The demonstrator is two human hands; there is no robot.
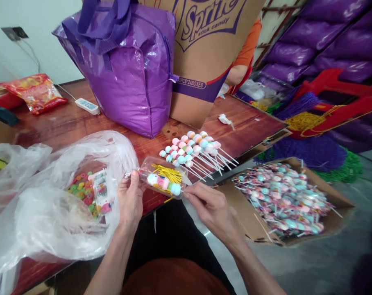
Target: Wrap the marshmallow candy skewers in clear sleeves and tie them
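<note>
A clear wrapper with a candy skewer [164, 180] inside it is held level above the table edge. My left hand [130, 200] pinches its left end. My right hand [209, 205] pinches its right end with thumb and fingers. Yellow twist ties [167, 172] lie just behind the wrapper. Several unwrapped candy skewers [190, 149] lie in a row on the wooden table [66, 123] beyond my hands.
A large clear plastic bag [51, 205] with ring candies lies at the left. Behind stand a purple bag [124, 69] and a cardboard box [204, 53]. A low cardboard box [284, 196] full of skewers sits on the floor at the right. Another person's orange sleeve [250, 45] shows behind.
</note>
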